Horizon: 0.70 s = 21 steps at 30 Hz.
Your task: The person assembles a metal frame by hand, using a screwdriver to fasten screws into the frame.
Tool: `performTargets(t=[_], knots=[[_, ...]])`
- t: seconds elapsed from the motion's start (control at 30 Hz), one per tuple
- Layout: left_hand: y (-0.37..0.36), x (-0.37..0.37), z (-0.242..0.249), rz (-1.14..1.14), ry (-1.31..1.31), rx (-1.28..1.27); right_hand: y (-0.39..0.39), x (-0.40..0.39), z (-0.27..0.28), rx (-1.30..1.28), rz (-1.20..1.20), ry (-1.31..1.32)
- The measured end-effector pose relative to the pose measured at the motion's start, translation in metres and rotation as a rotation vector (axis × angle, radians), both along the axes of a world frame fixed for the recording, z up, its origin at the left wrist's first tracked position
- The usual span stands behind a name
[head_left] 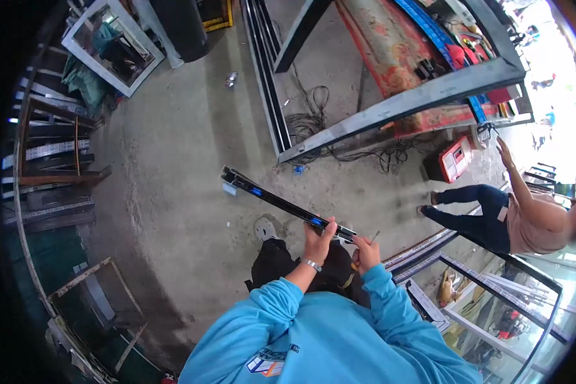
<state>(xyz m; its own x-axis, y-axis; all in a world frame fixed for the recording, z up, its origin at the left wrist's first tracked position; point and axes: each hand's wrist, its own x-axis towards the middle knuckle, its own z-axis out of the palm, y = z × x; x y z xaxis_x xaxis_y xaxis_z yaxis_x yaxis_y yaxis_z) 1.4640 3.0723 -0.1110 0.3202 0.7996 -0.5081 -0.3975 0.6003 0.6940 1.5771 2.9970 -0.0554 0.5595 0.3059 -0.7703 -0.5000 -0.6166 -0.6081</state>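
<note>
My left hand grips this black profile: stiff, likely light, best held nearer mid-length; right hand clutches a slim tool.

The one view looks from the wearer's head, forward and steeply down, its wide picture darkening at the corners. The shirt fills the bottom edge, nearest; the left hand and right hand come just beyond; floor spreads past them, and a person shows sideways at right.
</note>
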Motion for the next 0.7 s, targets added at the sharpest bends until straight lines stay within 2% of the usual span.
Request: performTargets(t=[0.13, 0.2, 0.27, 0.3, 0.33, 0.4, 0.47, 0.53, 0.6, 0.67, 0.7], knots=[[-0.007, 0.024, 0.015, -0.007, 0.006, -0.013, 0.003, 0.034, -0.006, -0.092, 0.020, 0.041], [-0.023, 0.045, -0.008, 0.074, 0.029, -0.006, -0.003, 0.053, -0.012, -0.072, 0.027, 0.104], [-0.028, 0.059, -0.011, 0.124, 0.039, -0.082, -0.007, 0.072, -0.015, 0.101, 0.093, 0.185], [-0.030, 0.067, -0.013, 0.158, 0.036, -0.037, -0.011, 0.083, -0.024, 0.162, 0.167, 0.237], [-0.028, 0.078, -0.005, 0.288, -0.024, -0.028, -0.015, 0.090, -0.035, 0.226, 0.234, 0.296], [-0.023, 0.086, 0.006, 0.273, -0.015, -0.079, -0.028, 0.104, -0.060, 0.480, 0.667, -0.103], [-0.021, 0.096, 0.008, 0.410, 0.097, -0.138, -0.021, 0.115, -0.056, 0.616, 0.660, -0.263], [-0.010, 0.096, 0.007, 0.488, 0.218, -0.268, -0.024, 0.115, -0.071, 0.669, 0.604, -0.183], [0.001, 0.103, 0.002, 0.547, 0.391, -0.271, -0.024, 0.111, -0.073, 0.592, 0.570, -0.027], [0.008, 0.119, 0.005, 0.570, 0.491, -0.338, -0.029, 0.097, -0.077, 0.558, 0.310, 0.292], [0.010, 0.118, -0.001, 0.598, 0.558, -0.348, -0.032, 0.089, -0.081, 0.668, 0.230, 0.208]])
